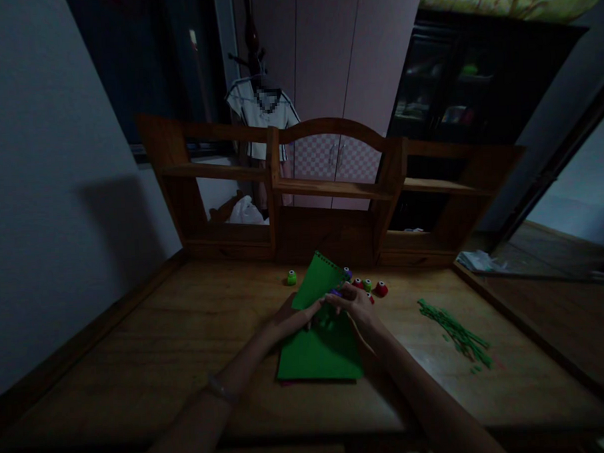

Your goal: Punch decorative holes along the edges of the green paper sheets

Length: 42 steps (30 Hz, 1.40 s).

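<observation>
Both of my hands meet over a green sheet of paper [328,359], which has a row of small holes along its top edge. A small purple craft punch [335,293] sits between my fingertips. My right hand [354,303] is closed around it from the right, thumb and fingers together. From the left, my left hand [306,314] reaches across the paper, and its fingertips meet the punch too. The fingers partly cover the punch, and the dim light hides the exact grip.
Several red, green and purple punches, one red punch [381,288] among them, stand just beyond my right hand. A green punch [291,278] stands left of the paper. Green paper strips [454,330] lie in a heap at right. A wooden shelf unit [330,185] backs the table [187,345].
</observation>
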Each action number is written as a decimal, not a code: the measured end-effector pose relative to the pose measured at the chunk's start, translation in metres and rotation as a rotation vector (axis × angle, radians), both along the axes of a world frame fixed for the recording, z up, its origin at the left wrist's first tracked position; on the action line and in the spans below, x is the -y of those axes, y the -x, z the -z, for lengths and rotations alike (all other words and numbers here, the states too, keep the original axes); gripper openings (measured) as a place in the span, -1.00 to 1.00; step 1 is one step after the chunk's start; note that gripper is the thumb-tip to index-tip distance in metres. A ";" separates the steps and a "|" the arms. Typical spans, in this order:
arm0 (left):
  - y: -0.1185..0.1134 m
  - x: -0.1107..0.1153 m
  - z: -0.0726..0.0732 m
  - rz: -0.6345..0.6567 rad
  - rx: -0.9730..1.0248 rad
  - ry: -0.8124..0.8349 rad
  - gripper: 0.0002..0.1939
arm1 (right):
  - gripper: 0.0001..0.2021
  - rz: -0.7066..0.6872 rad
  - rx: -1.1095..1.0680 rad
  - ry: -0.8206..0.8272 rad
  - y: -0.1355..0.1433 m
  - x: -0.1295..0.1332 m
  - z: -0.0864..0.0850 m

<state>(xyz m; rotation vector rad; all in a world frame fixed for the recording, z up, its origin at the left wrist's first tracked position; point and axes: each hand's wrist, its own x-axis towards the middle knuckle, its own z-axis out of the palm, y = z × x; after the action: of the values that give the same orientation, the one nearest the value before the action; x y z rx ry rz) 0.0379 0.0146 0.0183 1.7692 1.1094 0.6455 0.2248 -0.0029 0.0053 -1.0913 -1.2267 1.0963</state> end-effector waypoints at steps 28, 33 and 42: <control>-0.001 -0.003 -0.007 -0.143 0.092 0.055 -0.42 | -0.58 -0.072 -0.128 0.159 0.005 0.001 0.000; -0.002 -0.004 -0.007 -0.152 0.091 0.073 -0.41 | -0.56 -0.067 -0.154 0.161 0.004 0.000 0.001; -0.002 -0.009 0.002 -0.124 0.052 0.067 -0.41 | -0.61 -0.011 -0.143 0.152 0.004 -0.001 0.002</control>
<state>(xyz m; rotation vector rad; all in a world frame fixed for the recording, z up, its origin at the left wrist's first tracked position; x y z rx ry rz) 0.0404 0.0241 0.0167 1.6274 1.1983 0.7174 0.2213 -0.0018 0.0034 -1.1004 -1.0520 1.2703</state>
